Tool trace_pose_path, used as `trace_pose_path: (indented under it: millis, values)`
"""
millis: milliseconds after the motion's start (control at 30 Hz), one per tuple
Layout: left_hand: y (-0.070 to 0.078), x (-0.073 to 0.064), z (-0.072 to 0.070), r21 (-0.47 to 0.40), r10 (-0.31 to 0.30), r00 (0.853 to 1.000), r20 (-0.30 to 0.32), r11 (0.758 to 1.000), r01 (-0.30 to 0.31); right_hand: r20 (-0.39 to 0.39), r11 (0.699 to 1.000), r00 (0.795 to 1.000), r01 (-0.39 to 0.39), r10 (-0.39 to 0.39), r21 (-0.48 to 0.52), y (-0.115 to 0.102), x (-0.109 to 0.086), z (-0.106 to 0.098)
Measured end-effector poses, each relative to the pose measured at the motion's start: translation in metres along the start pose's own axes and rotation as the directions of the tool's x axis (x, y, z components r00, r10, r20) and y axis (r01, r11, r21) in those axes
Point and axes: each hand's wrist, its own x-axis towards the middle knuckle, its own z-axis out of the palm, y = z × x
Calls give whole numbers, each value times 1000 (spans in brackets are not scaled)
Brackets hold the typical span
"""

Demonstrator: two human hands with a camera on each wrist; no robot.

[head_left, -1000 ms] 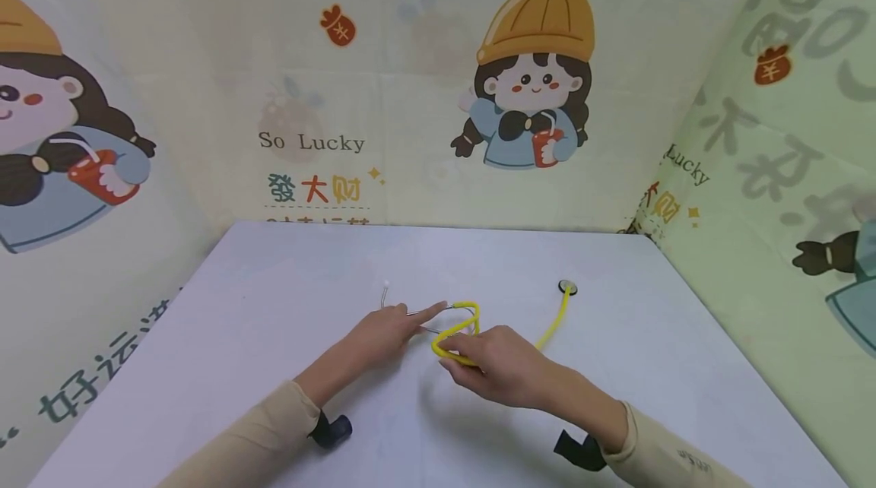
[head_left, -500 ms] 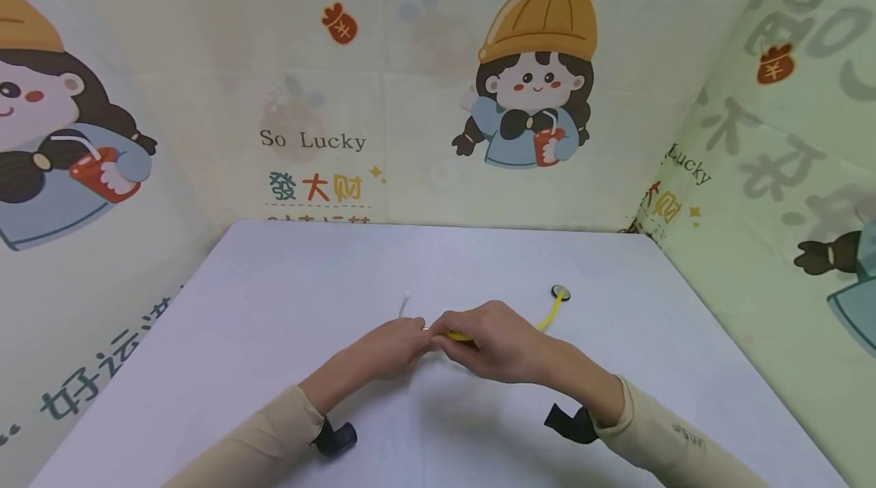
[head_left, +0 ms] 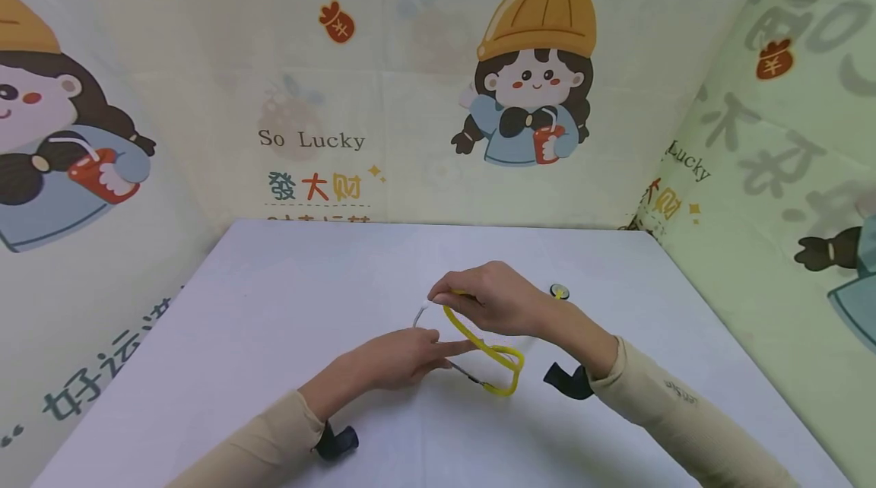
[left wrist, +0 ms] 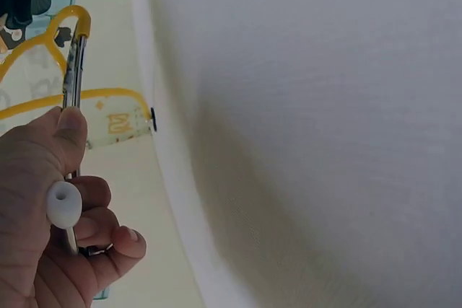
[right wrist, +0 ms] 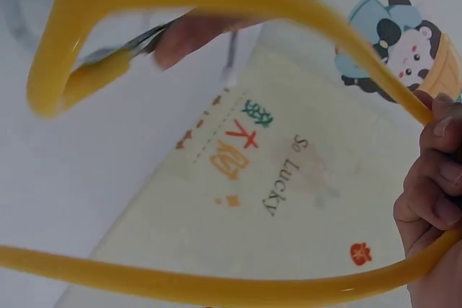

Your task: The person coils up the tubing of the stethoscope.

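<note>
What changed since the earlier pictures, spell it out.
The right hand moved forward, holding the yellow stethoscope tubing; the tubing's branched end swung rightward and nearer. The left hand still holds the metal ear tubes; the chest piece stayed on the table.

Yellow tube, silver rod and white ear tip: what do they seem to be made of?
Yellow tube: likely rubber or soft PVC, smooth and slightly glossy; it bends in curves and shows highlights. Silver rod: probably polished or plated metal; bright and dark streaks run along it. White ear tip: plastic or silicone, unclear which; smooth, with a hole in its end.
</note>
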Motion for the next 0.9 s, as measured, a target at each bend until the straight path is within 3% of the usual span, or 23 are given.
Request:
trace_pose_path:
  millis: [300, 633, 800, 900]
  values:
    - [18, -2, -9, -27, 68, 998, 4, 997, -68, -57, 994, 993, -105, 103, -41, 25, -5, 6]
    - [31, -6, -18, -137, 169, 979, -113, 973, -184, -81, 984, 981, -176, 175, -2, 45, -20, 22]
    - [31, -7, -22, -172, 181, 970, -160, 963, -207, -78, 973, 970, -230, 230, 11, 49, -28, 29]
    - [32, -7, -23, -212, 161, 973, -166, 958, -194, -74, 967, 964, -253, 254, 15, 50, -31, 31]
